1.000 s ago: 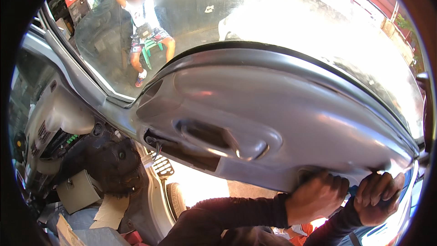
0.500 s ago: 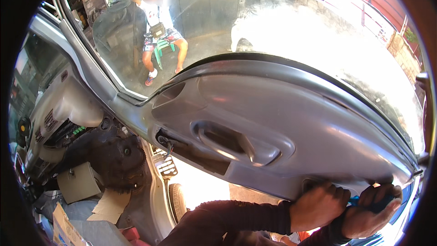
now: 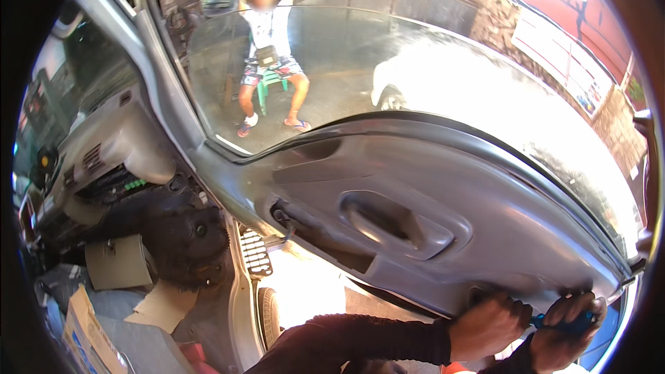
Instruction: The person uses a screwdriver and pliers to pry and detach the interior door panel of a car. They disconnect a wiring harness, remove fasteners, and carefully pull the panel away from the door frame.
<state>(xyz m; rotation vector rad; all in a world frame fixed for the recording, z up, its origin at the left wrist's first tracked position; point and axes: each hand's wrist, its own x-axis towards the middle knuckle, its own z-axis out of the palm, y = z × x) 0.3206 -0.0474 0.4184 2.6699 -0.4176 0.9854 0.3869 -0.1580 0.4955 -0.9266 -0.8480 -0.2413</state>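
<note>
A glossy blue handle-like object sits in the right hand, by the lower right end of a curved grey plastic car-door panel; its far end is hidden. The right fingers are wrapped around it. The left hand is just beside it at the panel's lower edge, fingers curled; whether they grip anything I cannot tell. Up the panel is a moulded grey pull handle in a recess. To the left are a beige-grey dashboard and a torn piece of brown cardboard. Beyond the door, a seated person has raised arms.
</note>
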